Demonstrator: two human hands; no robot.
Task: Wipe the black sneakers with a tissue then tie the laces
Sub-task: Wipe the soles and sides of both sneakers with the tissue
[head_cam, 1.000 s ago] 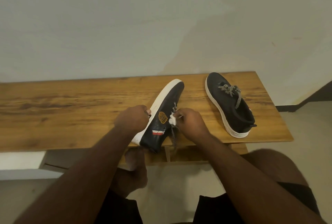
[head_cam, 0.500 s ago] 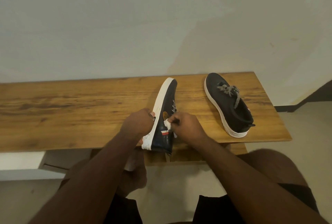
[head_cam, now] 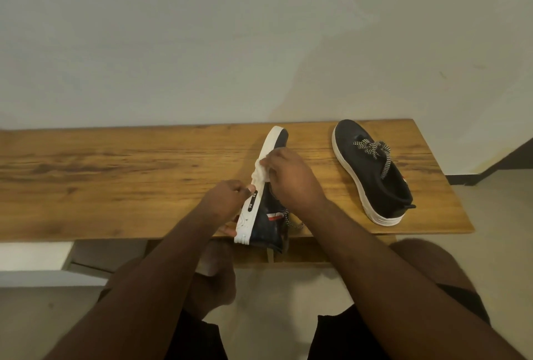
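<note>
Wiping is under way on the near sneaker (head_cam: 268, 209), which is tipped on its side at the front edge of the bench (head_cam: 115, 180), white sole facing left. Left hand (head_cam: 225, 203) grips the heel end by the sole, fingers curled round it, steadying the shoe. Right hand (head_cam: 291, 177) pinches a crumpled tissue (head_cam: 261, 173) and presses it on the sole's rim about midway along. Its laces (head_cam: 291, 219) trail loose off the heel side, so tying here looks not yet started. Second sneaker (head_cam: 372, 169) sits upright, well apart to the right, laces bunched in what looks like a knot; whether it has been wiped I cannot tell. By my reckoning: one shoe mid-wipe, its laces still to do. Against half a second ago, the tissue hand has travelled from the side panel near the striped tag up toward the toe and onto the sole edge, and the shoe is rolled further over, showing more sole.
</note>
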